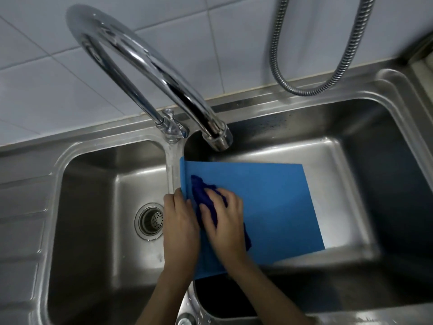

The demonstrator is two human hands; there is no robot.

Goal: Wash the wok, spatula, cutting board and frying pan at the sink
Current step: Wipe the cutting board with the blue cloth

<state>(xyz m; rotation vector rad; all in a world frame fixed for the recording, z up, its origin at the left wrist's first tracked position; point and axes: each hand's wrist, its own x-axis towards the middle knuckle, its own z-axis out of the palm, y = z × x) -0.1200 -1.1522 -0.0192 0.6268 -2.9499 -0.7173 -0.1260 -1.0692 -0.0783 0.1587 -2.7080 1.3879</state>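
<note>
A blue cutting board [269,202] lies tilted in the right basin of the steel double sink [398,141], its left edge resting on the divider between the basins. My left hand [179,221] grips that left edge near the divider. My right hand [225,219] presses a dark blue cloth [199,191] onto the board's left part, fingers curled over the cloth. The wok, spatula and frying pan are out of view.
A chrome gooseneck tap [145,66] arches over the divider, its spout [219,139] above the right basin's back left corner. The left basin holds only a drain strainer [151,221]. A flexible metal hose [328,73] hangs at the tiled back wall.
</note>
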